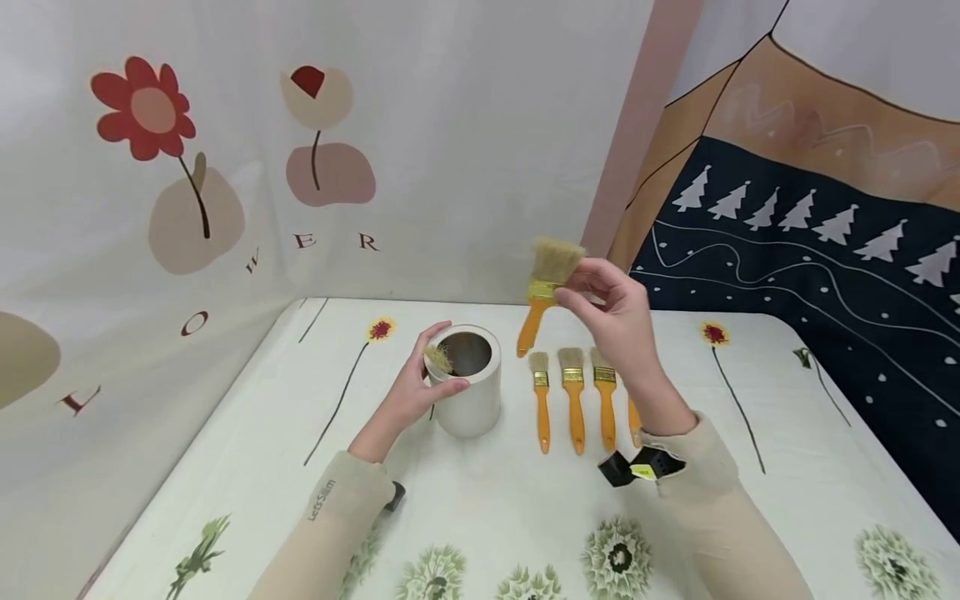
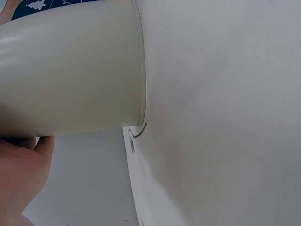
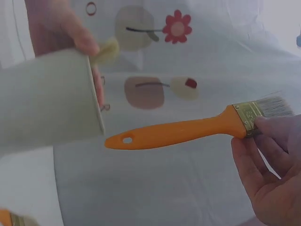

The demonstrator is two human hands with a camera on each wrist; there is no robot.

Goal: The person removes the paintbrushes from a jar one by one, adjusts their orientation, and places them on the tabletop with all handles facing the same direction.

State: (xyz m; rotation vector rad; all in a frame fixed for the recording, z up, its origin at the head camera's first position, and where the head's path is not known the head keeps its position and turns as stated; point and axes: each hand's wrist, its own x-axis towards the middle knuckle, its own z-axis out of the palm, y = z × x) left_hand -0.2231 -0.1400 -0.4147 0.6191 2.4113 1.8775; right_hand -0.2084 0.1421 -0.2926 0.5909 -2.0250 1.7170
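Note:
My left hand (image 1: 416,379) grips a white cylindrical canister (image 1: 468,408) near its rim, thumb on the near side and fingers round the far side. Pale bristles of a paintbrush (image 1: 438,359) show at the left inside the canister's mouth; its handle is hidden. With thumb and fingers, my right hand (image 1: 617,312) pinches a wide paintbrush (image 3: 178,133) at its metal ferrule. This brush is held in the air right of the canister, bristles up and orange handle slanting down and left. In the right wrist view, the handle's end appears close to the canister's rim.
Several orange-handled paintbrushes (image 1: 574,404) lie in a row on the table right of the canister, bristles pointing away. My right wrist partly covers the rightmost one (image 1: 633,419). A flower-printed cloth (image 1: 255,533) covers the table, and printed curtains (image 1: 465,150) hang behind it.

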